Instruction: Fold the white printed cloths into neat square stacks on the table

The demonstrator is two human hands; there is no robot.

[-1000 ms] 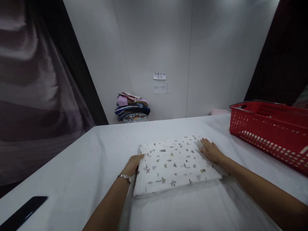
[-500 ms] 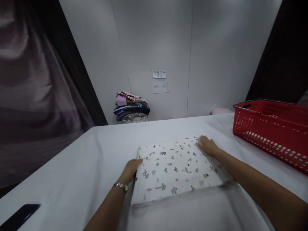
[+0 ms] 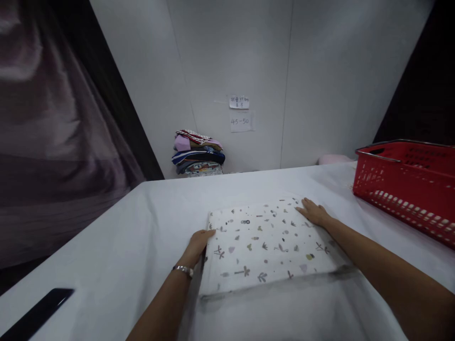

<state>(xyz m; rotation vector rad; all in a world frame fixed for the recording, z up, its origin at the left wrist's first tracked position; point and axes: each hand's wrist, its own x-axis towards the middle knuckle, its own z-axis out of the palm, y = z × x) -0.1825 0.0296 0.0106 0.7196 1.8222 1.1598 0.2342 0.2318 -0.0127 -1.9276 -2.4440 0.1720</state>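
Observation:
A white printed cloth (image 3: 263, 246), folded into a flat rectangle with small plant and bird shapes, lies on the white-covered table. A whitish translucent sheet or bag (image 3: 284, 310) covers its near part. My left hand (image 3: 199, 244), below which a metal band circles the wrist, grips the cloth's left edge with the thumb on top; its other fingers are hidden beside the edge. My right hand (image 3: 313, 211) rests at the far right corner, its fingers spread over the edge.
On the right stands a red plastic basket (image 3: 401, 189) with a metal handle. A dark flat object (image 3: 40, 312) lies at the near left. Folded fabrics (image 3: 199, 154) are stacked by the wall behind the table (image 3: 106, 265). A pinkish curtain hangs at left.
The view has shifted slightly, so the surroundings sit a little further right and higher. Both hands keep nearly the same places on the cloth.

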